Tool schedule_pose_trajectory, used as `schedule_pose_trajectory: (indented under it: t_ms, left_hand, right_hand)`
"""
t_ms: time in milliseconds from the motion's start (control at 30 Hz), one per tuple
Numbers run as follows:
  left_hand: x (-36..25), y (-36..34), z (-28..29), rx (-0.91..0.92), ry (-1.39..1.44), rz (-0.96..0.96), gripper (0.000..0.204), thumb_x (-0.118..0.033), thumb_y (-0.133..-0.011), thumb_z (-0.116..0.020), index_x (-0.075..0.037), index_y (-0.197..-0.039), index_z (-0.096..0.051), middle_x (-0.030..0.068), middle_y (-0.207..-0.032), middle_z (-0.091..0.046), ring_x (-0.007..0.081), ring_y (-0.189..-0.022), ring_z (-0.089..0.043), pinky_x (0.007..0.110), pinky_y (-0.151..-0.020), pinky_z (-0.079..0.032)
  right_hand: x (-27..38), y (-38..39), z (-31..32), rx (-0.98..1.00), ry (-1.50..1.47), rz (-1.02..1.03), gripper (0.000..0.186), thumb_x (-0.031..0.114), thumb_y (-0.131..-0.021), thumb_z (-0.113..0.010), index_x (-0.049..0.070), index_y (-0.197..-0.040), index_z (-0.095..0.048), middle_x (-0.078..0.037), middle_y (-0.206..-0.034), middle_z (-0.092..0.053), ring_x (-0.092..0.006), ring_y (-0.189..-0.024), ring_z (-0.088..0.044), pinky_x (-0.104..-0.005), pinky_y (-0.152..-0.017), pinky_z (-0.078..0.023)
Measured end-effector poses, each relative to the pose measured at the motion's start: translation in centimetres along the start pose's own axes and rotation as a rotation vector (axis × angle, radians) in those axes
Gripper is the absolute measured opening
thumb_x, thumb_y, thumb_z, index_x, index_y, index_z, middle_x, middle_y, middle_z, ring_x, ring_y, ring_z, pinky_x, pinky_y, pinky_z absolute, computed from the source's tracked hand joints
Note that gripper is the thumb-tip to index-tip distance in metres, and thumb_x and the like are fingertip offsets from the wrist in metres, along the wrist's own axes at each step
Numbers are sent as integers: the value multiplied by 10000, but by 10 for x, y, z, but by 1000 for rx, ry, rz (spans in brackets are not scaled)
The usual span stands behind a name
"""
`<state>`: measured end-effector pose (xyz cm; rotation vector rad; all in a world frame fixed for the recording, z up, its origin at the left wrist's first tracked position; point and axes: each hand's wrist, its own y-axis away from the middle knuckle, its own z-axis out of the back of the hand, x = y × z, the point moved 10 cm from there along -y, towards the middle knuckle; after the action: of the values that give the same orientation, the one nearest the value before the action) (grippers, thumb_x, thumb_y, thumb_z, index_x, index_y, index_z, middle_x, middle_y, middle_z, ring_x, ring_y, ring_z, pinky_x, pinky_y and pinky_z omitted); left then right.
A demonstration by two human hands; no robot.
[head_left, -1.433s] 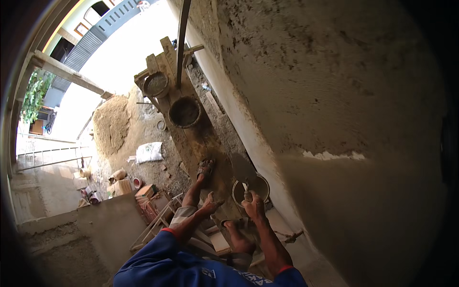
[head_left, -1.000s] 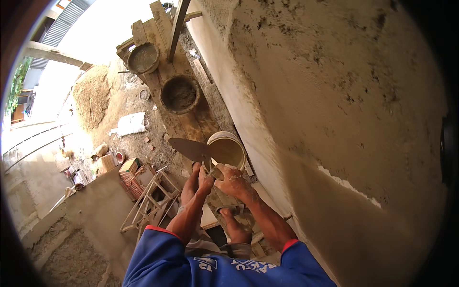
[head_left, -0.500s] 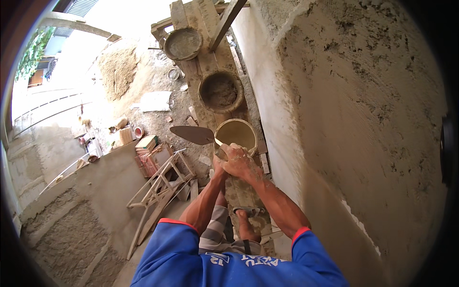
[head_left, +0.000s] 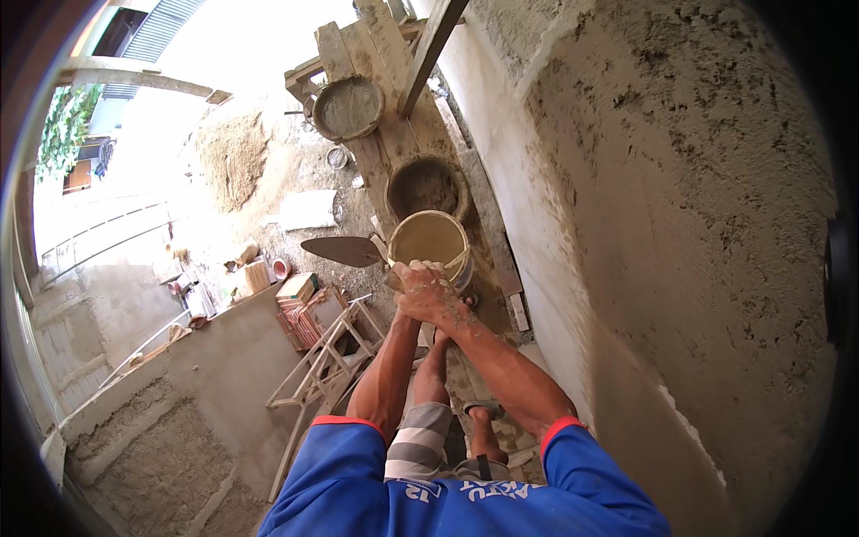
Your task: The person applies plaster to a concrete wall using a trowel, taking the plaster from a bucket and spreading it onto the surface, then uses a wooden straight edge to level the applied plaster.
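Note:
A trowel (head_left: pixel 343 251) sticks out to the left, its pointed blade flat and its handle in my closed left hand (head_left: pixel 403 300). My right hand (head_left: pixel 431 294), smeared with mortar, lies against the left one and is closed at the near rim of a pale bucket (head_left: pixel 466 257). Part of the bucket's outer side shows, and its rim overlaps the near edge of a round basin (head_left: pixel 391 196) with mortar in it. The fingers' exact hold on the rim is partly hidden.
Wooden planks (head_left: pixel 400 139) run ahead under the basins, with a second mortar basin (head_left: pixel 348 108) at the far end. A slanting post (head_left: pixel 433 54) rises beside it. A plastered wall (head_left: pixel 680 224) stands close on the right. Lower left are a wooden frame (head_left: pixel 333 347) and stacked tiles (head_left: pixel 302 320).
The bucket has come up and away from me along the planks, now overlapping the nearer basin. Both hands went with it, and the trowel is still held. The view has shifted slightly.

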<state>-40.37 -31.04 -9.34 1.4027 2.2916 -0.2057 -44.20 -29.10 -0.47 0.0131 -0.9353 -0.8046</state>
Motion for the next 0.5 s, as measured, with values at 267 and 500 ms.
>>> schedule_pose_trajectory:
  t_ms: [267,500]
  left_hand:
    - [-10,-45,38,-277,-269,157,211,-191,-879,-599,-147,-1064,-506,18,-963,-575,182,-902,-575,382,-742,-493]
    - [-11,-50,61,-382,-392,226,224,-171,-873,-601,-145,-1074,-504,21,-965,-576,181,-892,-577,380,-733,-495]
  right_hand:
    - [1,-24,-3,-81,-11,4,349,190,-692,-639,47,-1010,-611,-212,-943,-645,-391,-962,-612,-483,-917,-401]
    - [-9,-25,-6,-49,-89,-90,297,195,-721,-620,59,-984,-598,-202,-960,-650,-390,-991,-603,-511,-970,-354]
